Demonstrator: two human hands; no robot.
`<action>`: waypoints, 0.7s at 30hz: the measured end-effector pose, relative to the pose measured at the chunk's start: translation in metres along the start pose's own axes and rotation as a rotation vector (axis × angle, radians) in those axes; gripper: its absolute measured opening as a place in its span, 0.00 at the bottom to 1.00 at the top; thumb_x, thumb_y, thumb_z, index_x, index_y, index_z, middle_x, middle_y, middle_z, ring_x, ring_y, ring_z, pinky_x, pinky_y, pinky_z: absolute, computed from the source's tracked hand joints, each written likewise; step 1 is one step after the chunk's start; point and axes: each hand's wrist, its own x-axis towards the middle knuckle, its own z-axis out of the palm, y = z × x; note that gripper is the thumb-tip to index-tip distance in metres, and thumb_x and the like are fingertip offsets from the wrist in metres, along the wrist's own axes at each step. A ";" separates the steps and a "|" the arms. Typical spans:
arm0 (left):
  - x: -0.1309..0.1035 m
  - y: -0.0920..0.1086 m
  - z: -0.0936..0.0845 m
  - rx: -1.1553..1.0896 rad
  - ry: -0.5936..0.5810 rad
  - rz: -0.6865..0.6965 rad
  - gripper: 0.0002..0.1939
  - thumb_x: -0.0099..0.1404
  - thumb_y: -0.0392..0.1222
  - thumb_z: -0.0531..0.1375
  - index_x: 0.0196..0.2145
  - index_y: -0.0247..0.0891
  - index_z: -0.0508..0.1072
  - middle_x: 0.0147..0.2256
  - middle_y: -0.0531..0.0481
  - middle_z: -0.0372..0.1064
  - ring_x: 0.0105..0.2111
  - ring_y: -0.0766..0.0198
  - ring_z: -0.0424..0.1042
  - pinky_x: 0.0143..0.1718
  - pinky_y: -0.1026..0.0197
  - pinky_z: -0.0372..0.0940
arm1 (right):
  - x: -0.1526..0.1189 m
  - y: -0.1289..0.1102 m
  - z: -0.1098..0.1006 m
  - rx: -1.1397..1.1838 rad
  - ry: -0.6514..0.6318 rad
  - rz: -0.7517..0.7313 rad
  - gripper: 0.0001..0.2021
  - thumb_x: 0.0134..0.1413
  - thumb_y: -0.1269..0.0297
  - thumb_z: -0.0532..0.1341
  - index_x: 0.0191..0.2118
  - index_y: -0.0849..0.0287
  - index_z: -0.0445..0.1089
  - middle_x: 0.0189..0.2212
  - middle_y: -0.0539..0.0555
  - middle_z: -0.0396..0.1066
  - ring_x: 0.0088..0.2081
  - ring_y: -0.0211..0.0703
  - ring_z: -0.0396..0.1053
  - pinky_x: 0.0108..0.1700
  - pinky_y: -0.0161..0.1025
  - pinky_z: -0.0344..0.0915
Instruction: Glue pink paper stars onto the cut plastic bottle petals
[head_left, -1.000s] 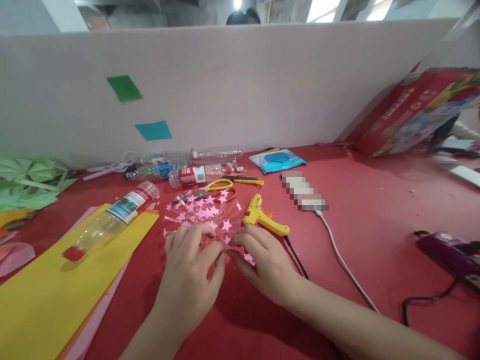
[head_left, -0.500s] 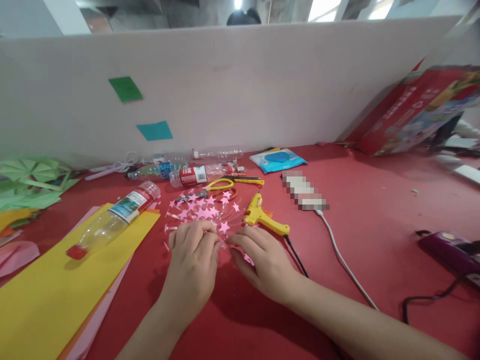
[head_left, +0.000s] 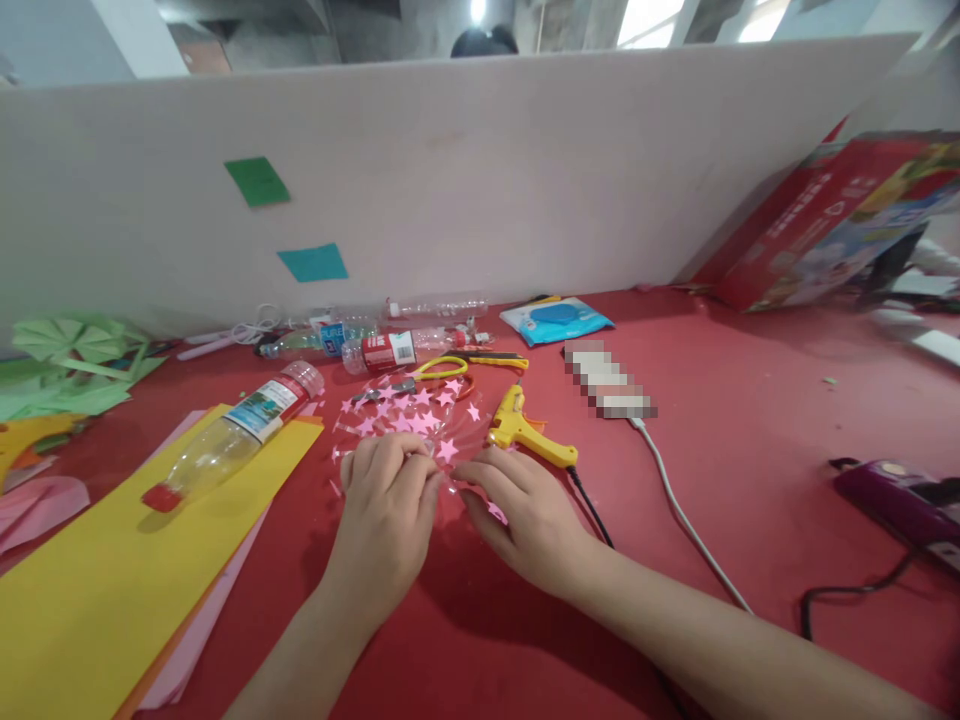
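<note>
A clear plastic piece cut into strips, dotted with pink stars [head_left: 405,424], spreads over the red table just beyond my hands. My left hand [head_left: 394,500] is closed with curled fingers, pinching the near edge of the star-covered plastic. Facing it, my right hand [head_left: 521,515] is also closed, its thumb and fingertips on the same clear plastic; a pink star shows under its palm. The exact grip spot is partly hidden by the fingers. Beside the right hand lies a yellow glue gun [head_left: 517,428]. Yellow-handled scissors [head_left: 442,370] rest behind the stars.
A plastic bottle [head_left: 225,440] lies on yellow paper [head_left: 97,600] at left. More bottles [head_left: 390,350] and a blue wipes pack [head_left: 559,320] are near the white partition [head_left: 480,180]. A white cable [head_left: 675,500] and a purple tool [head_left: 900,500] lie at right.
Both hands stay together at the plastic with almost no movement. The view has shifted slightly, so things on the left appear a little further right.
</note>
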 end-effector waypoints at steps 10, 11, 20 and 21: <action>0.001 -0.003 0.000 -0.041 -0.004 0.007 0.05 0.65 0.35 0.55 0.32 0.38 0.69 0.36 0.47 0.66 0.38 0.57 0.62 0.39 0.53 0.55 | 0.000 0.002 0.001 0.037 0.004 0.022 0.09 0.60 0.74 0.52 0.42 0.64 0.68 0.33 0.57 0.71 0.34 0.44 0.68 0.35 0.39 0.64; 0.001 -0.002 0.000 -0.048 -0.009 0.010 0.05 0.64 0.35 0.55 0.32 0.38 0.70 0.36 0.47 0.65 0.39 0.57 0.62 0.40 0.53 0.55 | 0.001 0.001 0.001 0.039 0.005 0.022 0.09 0.60 0.74 0.52 0.42 0.64 0.68 0.32 0.57 0.71 0.33 0.44 0.68 0.34 0.39 0.64; 0.001 0.003 -0.008 -0.094 -0.043 0.063 0.07 0.63 0.32 0.52 0.32 0.36 0.70 0.37 0.45 0.65 0.38 0.57 0.62 0.38 0.52 0.54 | 0.001 -0.001 0.004 0.006 -0.005 0.044 0.08 0.62 0.69 0.52 0.37 0.61 0.68 0.30 0.55 0.70 0.32 0.42 0.67 0.33 0.37 0.62; 0.001 0.003 -0.008 -0.090 -0.051 0.066 0.07 0.63 0.32 0.53 0.32 0.36 0.70 0.37 0.45 0.65 0.38 0.57 0.62 0.38 0.52 0.54 | 0.001 0.000 0.005 -0.003 -0.012 0.049 0.08 0.63 0.69 0.52 0.36 0.61 0.68 0.30 0.55 0.70 0.31 0.41 0.67 0.32 0.36 0.62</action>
